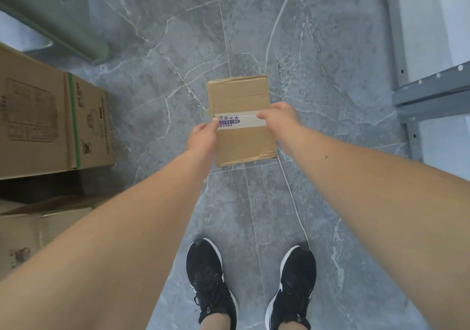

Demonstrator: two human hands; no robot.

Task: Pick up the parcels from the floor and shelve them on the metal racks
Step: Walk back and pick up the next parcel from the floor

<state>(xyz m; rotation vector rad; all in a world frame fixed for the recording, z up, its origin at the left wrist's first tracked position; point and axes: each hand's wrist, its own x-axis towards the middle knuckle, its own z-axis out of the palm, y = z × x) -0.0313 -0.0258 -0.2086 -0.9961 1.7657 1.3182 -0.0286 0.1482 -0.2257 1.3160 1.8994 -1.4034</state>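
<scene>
A small brown cardboard parcel [239, 95], sealed with a strip of printed white tape, is in the middle of the view over the grey marble-patterned floor. My left hand [202, 136] grips its left edge at the tape. On the opposite edge, my right hand [281, 117] holds the parcel with fingers over the top. Whether the parcel rests on the floor or is lifted off it cannot be told. The grey metal rack [429, 95] stands at the right, with a beam and an upright post showing.
Large cardboard boxes [50, 121] are stacked at the left, with another box [33, 230] nearer below them. A green-grey object [58, 16] stands at the upper left. A thin white cable [292, 192] runs across the floor past my black shoes [211, 284].
</scene>
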